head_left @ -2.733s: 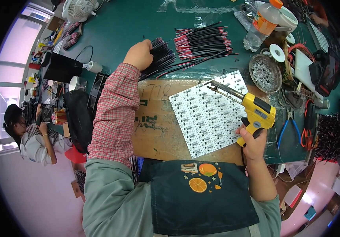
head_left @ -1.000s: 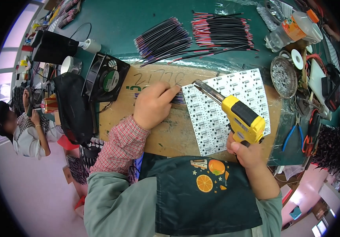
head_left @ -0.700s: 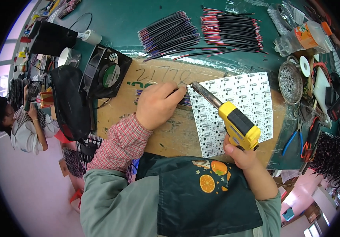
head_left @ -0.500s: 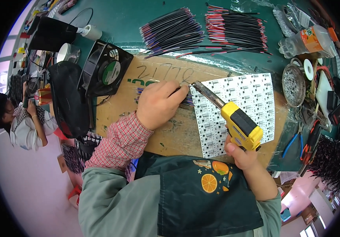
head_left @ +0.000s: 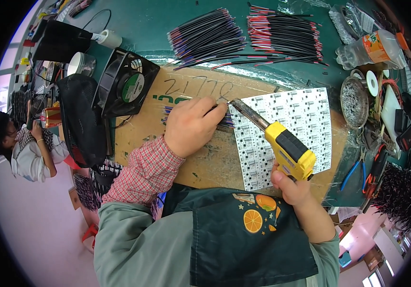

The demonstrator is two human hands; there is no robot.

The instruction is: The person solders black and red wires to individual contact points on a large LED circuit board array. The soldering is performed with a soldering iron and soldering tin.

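Two hands work over one white circuit panel (head_left: 286, 131), a flat sheet printed with a grid of small black pads, lying on a brown cardboard sheet (head_left: 191, 162) that covers part of the green tabletop (head_left: 157, 24). The right hand (head_left: 289, 184) is closed around the grip of one yellow-and-black soldering gun (head_left: 289, 153), at the near edge of the panel; its metal barrel slants far and left, and its tip sits at the panel's far left corner. The left hand (head_left: 191, 124), in a red checked cuff, rests on the cardboard just left of the panel, fingers pinched together on thin wires (head_left: 222, 122). Only their ends show beside the fingers, so their number cannot be told.

Far from the hands lie two fanned bundles of thin insulated wires: a dark one with purplish ends (head_left: 208, 38) on the left, and a red-and-black one (head_left: 284, 33) on the right. Left of the cardboard stands one square black cooling fan (head_left: 126, 86), tilted, with a round green hub label. To the right sit one round metal dish of wire wool (head_left: 353, 95), one clear plastic bottle (head_left: 370, 48) lying on its side, and blue-handled pliers (head_left: 356, 167); the tools near them overlap and are hard to separate. A dark fuzzy mass of wires (head_left: 401, 193) is cut off by the right rim. Another person (head_left: 24, 143) sits at the far left, bent by the lens.
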